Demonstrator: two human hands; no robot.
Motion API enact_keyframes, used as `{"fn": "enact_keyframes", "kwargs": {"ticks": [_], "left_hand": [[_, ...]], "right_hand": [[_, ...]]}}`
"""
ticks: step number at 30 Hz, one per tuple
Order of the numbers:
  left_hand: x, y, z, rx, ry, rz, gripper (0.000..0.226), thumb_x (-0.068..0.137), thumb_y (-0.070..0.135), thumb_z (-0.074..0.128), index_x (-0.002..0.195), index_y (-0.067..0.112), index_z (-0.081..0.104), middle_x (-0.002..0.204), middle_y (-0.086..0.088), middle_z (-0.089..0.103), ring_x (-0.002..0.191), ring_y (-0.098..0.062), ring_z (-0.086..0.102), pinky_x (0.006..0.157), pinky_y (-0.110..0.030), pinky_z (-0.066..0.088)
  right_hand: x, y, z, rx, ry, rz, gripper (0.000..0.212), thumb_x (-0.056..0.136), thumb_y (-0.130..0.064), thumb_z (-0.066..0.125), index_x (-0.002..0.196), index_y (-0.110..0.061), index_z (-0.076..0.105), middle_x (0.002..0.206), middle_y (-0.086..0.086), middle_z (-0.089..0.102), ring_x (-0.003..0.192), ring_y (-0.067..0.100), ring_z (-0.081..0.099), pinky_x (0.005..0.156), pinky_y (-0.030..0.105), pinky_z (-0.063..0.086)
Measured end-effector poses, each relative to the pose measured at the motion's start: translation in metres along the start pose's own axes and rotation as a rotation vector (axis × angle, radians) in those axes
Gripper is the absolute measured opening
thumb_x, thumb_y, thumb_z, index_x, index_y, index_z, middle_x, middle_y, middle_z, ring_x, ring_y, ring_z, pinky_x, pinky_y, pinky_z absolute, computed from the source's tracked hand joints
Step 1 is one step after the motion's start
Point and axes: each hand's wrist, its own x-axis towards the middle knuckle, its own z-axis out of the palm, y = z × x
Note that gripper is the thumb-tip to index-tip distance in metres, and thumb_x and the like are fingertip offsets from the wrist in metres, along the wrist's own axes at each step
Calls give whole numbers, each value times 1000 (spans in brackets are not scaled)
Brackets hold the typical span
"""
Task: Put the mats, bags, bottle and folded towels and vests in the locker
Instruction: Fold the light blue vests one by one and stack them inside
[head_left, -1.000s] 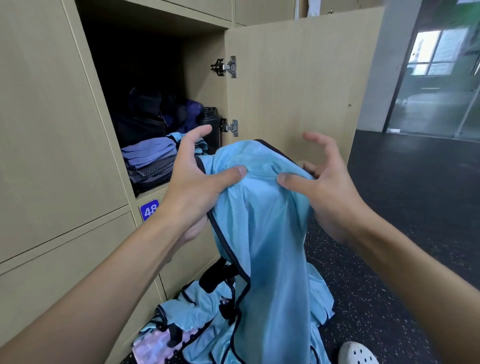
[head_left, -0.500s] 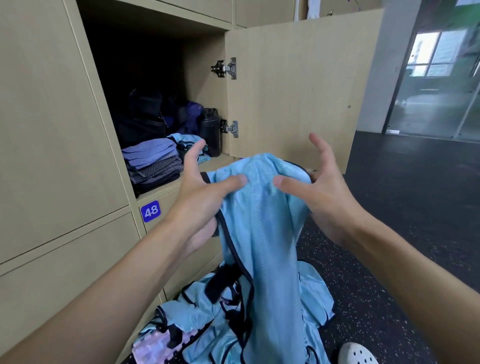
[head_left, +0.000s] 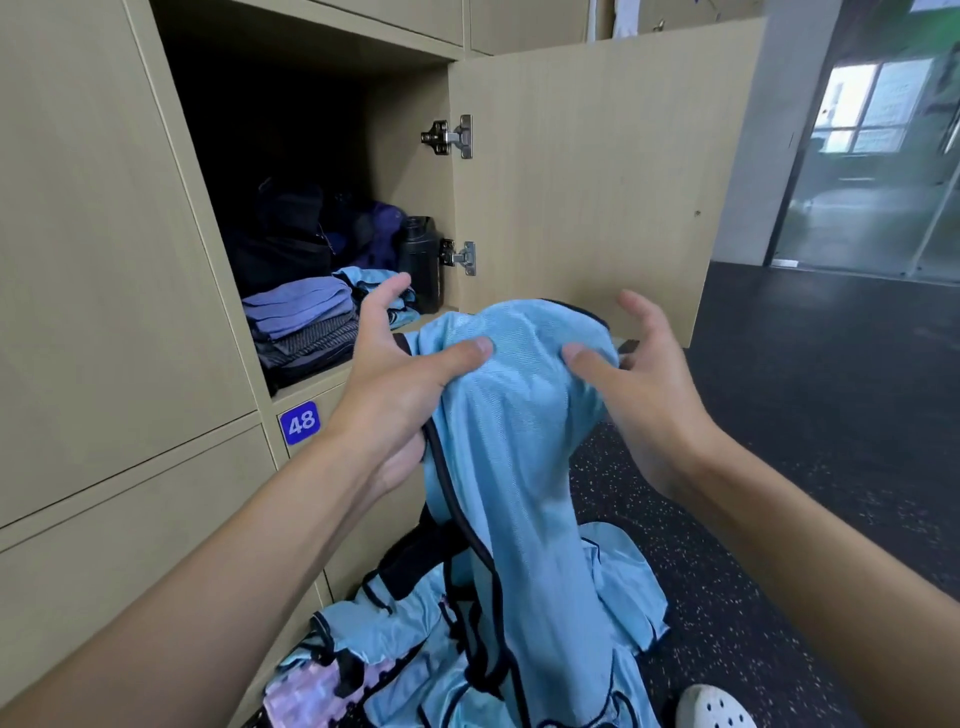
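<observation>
- The locker (head_left: 405, 171) stands open at about ten o'clock from the held cloth. Inside are dark bags (head_left: 280, 234) at the back, folded towels (head_left: 301, 317) stacked at the front left, a folded blue piece (head_left: 363, 278) beside them and a black bottle (head_left: 418, 260) against the right wall.
- The left hand (head_left: 395, 384) grips the vest (head_left: 514, 467) at its nine o'clock shoulder. The thumb is laid over the top and the lower fingers are curled round the dark trim. This hand is the nearer one to the opening, just below the shelf edge.
- The vest hangs unfolded, its long axis running from twelve down to six. Its top is bunched between the two hands and its tail reaches the heap of vests (head_left: 415, 639) on the floor.
- The right hand (head_left: 644, 384) holds the three o'clock shoulder. The thumb is on the cloth, the forefinger is lifted free, and the other fingers sit partly hidden behind the fold, so the pinch looks loose.
- The door (head_left: 597, 182) stands at one o'clock, just behind the right hand.
- Judgement: the vest needs folding along its length first. It should then travel up and towards ten o'clock, led by the left hand, onto the free shelf space between the towels and the bottle.
</observation>
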Motion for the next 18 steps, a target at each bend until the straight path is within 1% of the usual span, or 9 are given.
{"fn": "enact_keyframes", "kwargs": {"ticks": [2,4,6,9,11,13,15,16,18], "left_hand": [[0,2,-1,-10,4,-7,84,77,-6,78,136,43,43,120,-11,67,96,-26,74,85,-46,60],[0,3,-1,-13,8,-14,81,79,-6,77,136,41,44,113,-11,70,97,-28,73,85,-47,60],[0,4,-1,-17,9,-13,78,80,-4,76,136,39,44,110,-12,71,96,-29,74,82,-46,61],[0,5,-3,-45,-8,-21,74,83,0,75,134,40,42,113,-11,71,96,-27,74,80,-42,62],[0,4,-5,-59,-54,-41,79,82,-3,73,136,43,39,117,-11,70,98,-26,74,83,-41,61],[0,4,-6,-64,-94,-39,88,81,-8,72,141,46,36,120,-11,69,100,-24,73,86,-41,60],[1,6,-8,-51,-106,-6,91,81,-10,70,143,46,35,120,-10,69,102,-22,72,89,-42,59],[1,7,-8,-37,-103,13,90,82,-11,69,143,46,35,118,-10,70,101,-21,72,89,-41,59],[2,8,-11,-5,-68,34,88,82,-9,71,142,45,37,119,-9,70,102,-21,72,89,-41,59]], "right_hand": [[1,0,-2,-4,36,-32,79,89,-29,71,150,-41,22,98,8,57,89,18,62,85,35,56],[-2,-1,-2,36,-104,-65,90,83,-32,77,147,-52,17,126,6,57,112,14,61,97,37,53],[-9,0,1,47,-289,-104,104,78,-16,82,148,-54,14,144,-5,47,122,10,58,98,33,53],[-11,2,7,23,-309,-184,97,81,-1,76,146,-51,23,142,-7,48,119,11,61,91,30,56],[-9,0,9,28,-189,-242,84,85,-8,74,141,-52,29,146,-9,43,128,13,53,100,39,52],[-6,0,7,60,-123,-239,81,84,-17,74,141,-53,28,146,-11,43,130,7,50,103,39,50],[-9,-1,6,59,-220,-204,94,81,-21,80,145,-54,20,139,-28,39,122,-13,48,97,23,50],[-12,-1,7,39,-293,-180,100,78,-17,82,145,-55,18,136,-31,37,119,-15,49,95,20,50],[-16,2,9,-1,-345,-157,101,78,-6,81,144,-54,22,139,-25,39,116,-7,56,94,24,53]]}}
